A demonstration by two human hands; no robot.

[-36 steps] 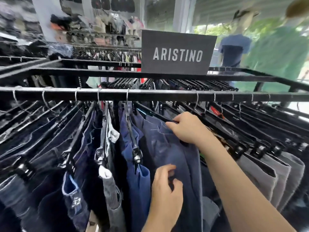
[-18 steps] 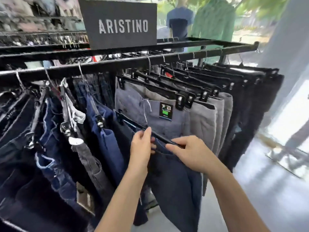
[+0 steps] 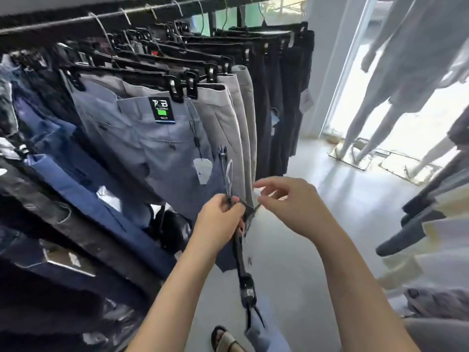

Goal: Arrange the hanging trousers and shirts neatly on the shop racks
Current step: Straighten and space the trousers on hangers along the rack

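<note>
The hanger is held tight at its hook by the left hand, down below the rail, with its long side pointing to the floor, and its top end is just beside the loose, open fingers of the right hand.

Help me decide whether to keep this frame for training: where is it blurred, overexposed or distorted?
Head view: the glass doorway on the right is blown out; the dark blue jeans at left are smeared by motion blur; the white door frame leans from wide-angle distortion; the grey trousers with a black-and-green tag, the left hand gripping a black clip hanger and the right hand read fairly sharp.
</note>
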